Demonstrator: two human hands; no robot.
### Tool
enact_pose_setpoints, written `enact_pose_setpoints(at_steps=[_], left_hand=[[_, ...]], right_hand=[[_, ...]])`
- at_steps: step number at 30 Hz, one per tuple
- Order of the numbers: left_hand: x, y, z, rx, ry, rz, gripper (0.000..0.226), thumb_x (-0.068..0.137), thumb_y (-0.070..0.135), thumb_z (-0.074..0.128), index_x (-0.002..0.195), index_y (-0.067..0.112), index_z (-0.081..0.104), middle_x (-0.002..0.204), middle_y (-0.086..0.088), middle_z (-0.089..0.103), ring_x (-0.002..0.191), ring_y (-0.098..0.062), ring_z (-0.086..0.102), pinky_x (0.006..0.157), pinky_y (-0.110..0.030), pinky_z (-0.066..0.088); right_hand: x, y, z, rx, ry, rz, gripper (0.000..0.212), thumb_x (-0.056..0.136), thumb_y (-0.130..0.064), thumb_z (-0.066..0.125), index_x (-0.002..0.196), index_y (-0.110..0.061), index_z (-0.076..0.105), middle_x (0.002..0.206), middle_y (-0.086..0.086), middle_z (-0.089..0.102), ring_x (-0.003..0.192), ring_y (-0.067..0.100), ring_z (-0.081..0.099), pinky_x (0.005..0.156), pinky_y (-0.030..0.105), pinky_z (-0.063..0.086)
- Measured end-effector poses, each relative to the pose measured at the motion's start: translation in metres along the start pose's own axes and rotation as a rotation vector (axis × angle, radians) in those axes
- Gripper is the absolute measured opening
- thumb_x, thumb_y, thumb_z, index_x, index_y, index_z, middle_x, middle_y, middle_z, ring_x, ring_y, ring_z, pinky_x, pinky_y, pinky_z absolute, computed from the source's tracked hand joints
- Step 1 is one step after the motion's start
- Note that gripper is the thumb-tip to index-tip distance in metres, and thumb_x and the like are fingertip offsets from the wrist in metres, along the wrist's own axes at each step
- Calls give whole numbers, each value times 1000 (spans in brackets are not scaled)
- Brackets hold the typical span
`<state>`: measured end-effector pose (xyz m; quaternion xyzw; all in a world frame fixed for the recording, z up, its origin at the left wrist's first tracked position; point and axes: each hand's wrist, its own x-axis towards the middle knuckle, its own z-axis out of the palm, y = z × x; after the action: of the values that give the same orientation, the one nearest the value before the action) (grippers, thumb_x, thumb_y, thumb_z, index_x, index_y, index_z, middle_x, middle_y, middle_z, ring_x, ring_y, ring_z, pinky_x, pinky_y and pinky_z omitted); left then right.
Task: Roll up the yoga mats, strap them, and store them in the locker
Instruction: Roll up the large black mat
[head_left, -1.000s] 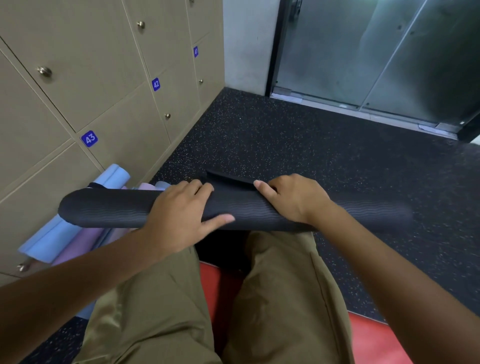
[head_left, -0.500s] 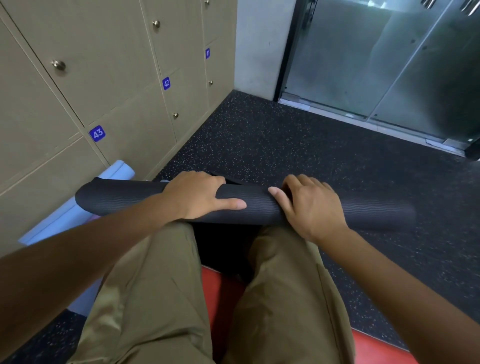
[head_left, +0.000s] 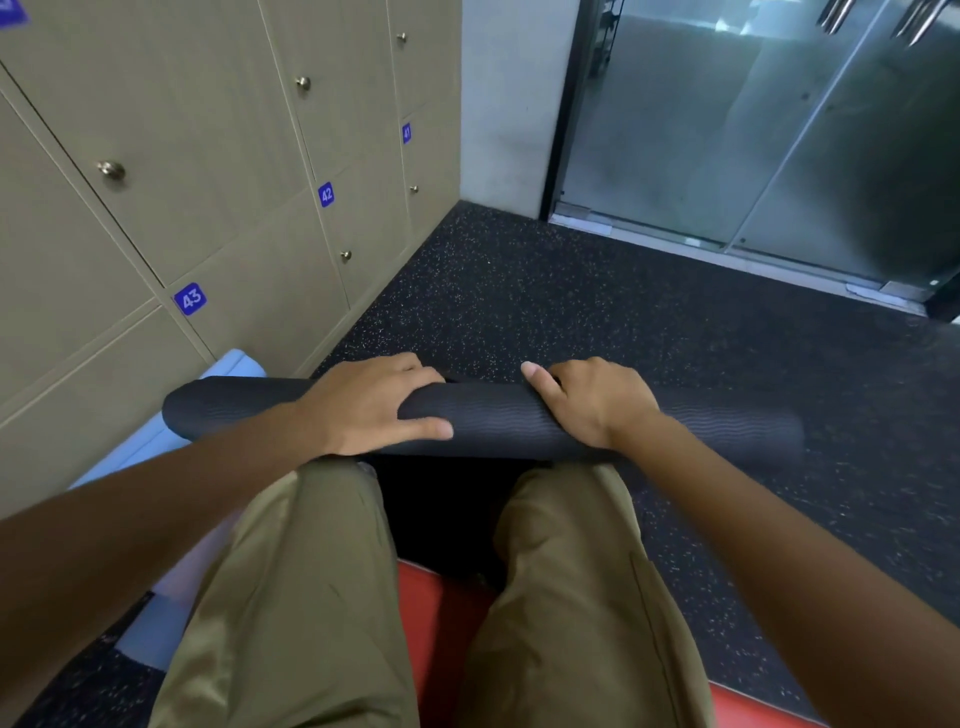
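Note:
A rolled black yoga mat lies crosswise over my knees, its ends sticking out left and right. My left hand wraps over the roll left of its middle, thumb along the near side. My right hand grips the roll just right of the middle, thumb pointing up. A light blue rolled mat lies on the floor against the lockers, mostly hidden behind my left arm. All locker doors in view are closed. No strap shows.
I sit on a red bench. Beige lockers numbered 43, 42 and 41 line the left wall. Black speckled rubber floor stretches ahead to a glass sliding door at the back right.
The loose flap of the black mat seen earlier is now out of sight under my fingers. The purple mat beside the blue one is no longer in view as the camera tilted up.

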<state>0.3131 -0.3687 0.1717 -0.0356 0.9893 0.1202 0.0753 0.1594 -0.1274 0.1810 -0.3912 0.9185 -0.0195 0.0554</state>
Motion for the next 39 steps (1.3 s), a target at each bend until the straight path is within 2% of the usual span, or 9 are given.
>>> enact_pose_setpoints(at_steps=[6, 10, 15, 19, 22, 26, 29, 35, 39], left_hand=[[-11, -16, 17, 208, 102, -3, 117, 49, 108, 39, 144, 39, 40, 116, 11, 61, 107, -18, 62, 85, -36, 49], [0, -15, 15, 116, 66, -65, 96, 45, 94, 69, 126, 48, 45, 104, 16, 62, 99, -14, 63, 74, -33, 40], [17, -20, 7, 68, -48, -114, 81, 48, 90, 72, 114, 49, 48, 90, 19, 62, 91, -15, 63, 74, -34, 43], [28, -30, 4, -73, -165, -139, 67, 51, 83, 78, 104, 50, 54, 86, 24, 65, 88, -5, 62, 74, -29, 46], [35, -35, 5, -185, -244, -142, 58, 53, 78, 82, 97, 49, 59, 87, 26, 68, 86, 3, 63, 74, -26, 47], [43, -37, 3, -306, -346, -143, 52, 60, 70, 85, 101, 46, 65, 93, 28, 71, 90, 3, 66, 82, -26, 49], [45, -40, 5, -286, -330, -144, 58, 58, 76, 80, 105, 46, 62, 99, 26, 70, 96, 0, 65, 93, -33, 51], [26, -58, 22, 11, -118, -82, 102, 41, 92, 70, 132, 57, 39, 117, 22, 60, 109, -8, 59, 94, -38, 50], [27, -64, 35, 117, -101, -78, 107, 43, 95, 66, 135, 50, 36, 117, 18, 61, 110, -13, 62, 91, -39, 49]], right_hand=[[34, 6, -8, 167, -354, 87, 79, 102, -69, 16, 126, -11, 65, 140, 16, 57, 128, 35, 53, 104, 45, 39], [49, 9, -6, 240, -482, 90, 79, 100, -73, 20, 118, -13, 68, 137, 13, 59, 124, 31, 55, 105, 43, 38], [41, 20, -2, 234, -311, -54, 72, 90, -83, 17, 101, -30, 65, 109, 0, 67, 106, 25, 62, 98, 46, 48], [17, 23, 9, -80, -122, -244, 89, 78, -94, 12, 128, -32, 52, 119, -4, 65, 110, 24, 61, 94, 43, 47], [14, 27, 22, -118, -139, -250, 106, 64, -104, 19, 138, -31, 44, 123, -3, 62, 113, 23, 59, 98, 42, 46], [31, 30, 24, 14, -236, -198, 98, 55, -106, 42, 124, -37, 49, 112, -8, 66, 103, 21, 63, 90, 43, 50], [43, 34, 22, 139, -320, -162, 88, 53, -105, 48, 113, -40, 55, 101, -15, 67, 94, 14, 64, 90, 39, 51], [64, 47, 25, 397, -491, -65, 71, 57, -92, 67, 105, -40, 71, 101, -19, 72, 96, 5, 67, 98, 37, 52], [79, 50, 27, 330, -612, -39, 91, 52, -100, 59, 118, -39, 69, 107, -21, 70, 103, 5, 65, 104, 37, 48]])
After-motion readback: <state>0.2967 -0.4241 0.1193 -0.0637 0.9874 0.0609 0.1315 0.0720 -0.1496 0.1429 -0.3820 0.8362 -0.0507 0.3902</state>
